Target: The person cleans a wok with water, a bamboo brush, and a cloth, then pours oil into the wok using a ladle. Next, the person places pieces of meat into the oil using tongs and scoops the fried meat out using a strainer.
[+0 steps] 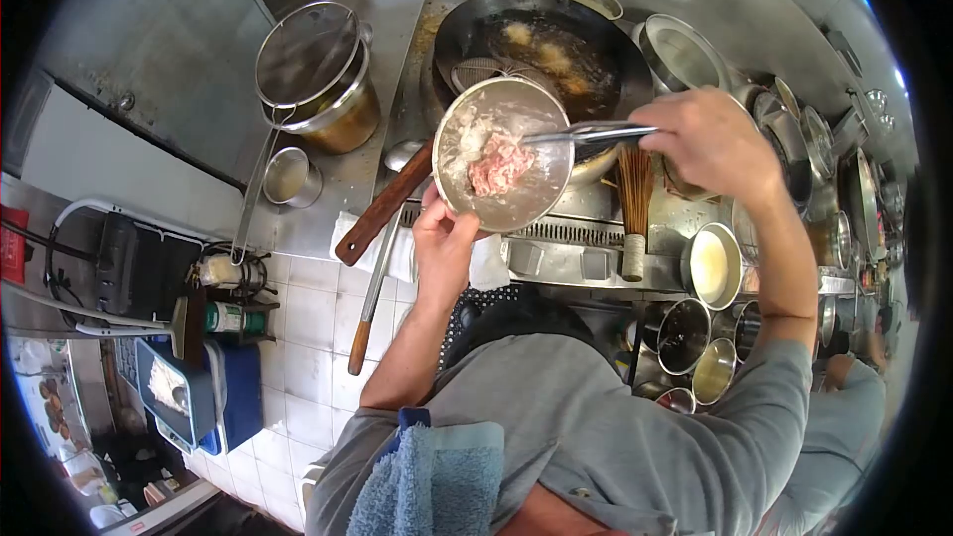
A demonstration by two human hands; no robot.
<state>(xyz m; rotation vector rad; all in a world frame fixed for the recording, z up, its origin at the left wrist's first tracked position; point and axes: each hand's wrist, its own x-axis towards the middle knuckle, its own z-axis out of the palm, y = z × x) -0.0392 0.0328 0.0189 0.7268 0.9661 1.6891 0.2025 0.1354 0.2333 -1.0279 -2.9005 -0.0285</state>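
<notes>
Holding bowl (536, 182) left, tongs (601, 132) right, hands (446, 241) (712, 139) curled

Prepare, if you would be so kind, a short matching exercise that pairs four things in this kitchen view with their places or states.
Column one:
1. Metal bowl
2. Metal utensil
3. Wok
4. Towel

Column two:
A. Blue, lying against the grey shirt
B. Held in the right grip
C. Dark, with browned pieces in liquid
D. Held in the left grip

Right pairs: 1-D, 2-B, 3-C, 4-A.
</notes>
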